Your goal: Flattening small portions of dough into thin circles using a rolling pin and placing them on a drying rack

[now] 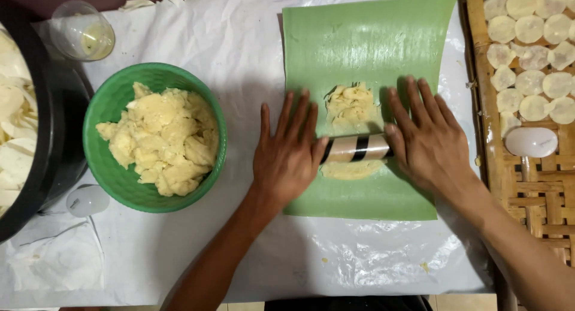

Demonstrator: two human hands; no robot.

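In the head view, a striped roller (358, 148) lies crosswise at centre frame on a green leaf sheet (365, 41), its long axis running left to right. The left hand (287, 155) and right hand (428, 140) press flat and open on its two ends, equally near. Pale dough (352, 107) sits just above the roller, toward the top of the frame, with a flattened part just below it.

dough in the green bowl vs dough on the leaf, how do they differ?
The dough in the green bowl is a big heap of rough chunks; the dough on the leaf is a small patch, pressed thin. The bowl dough lies untouched, while the leaf dough sits under a striped roller pressed by the left hand and right hand. Both are pale yellow.
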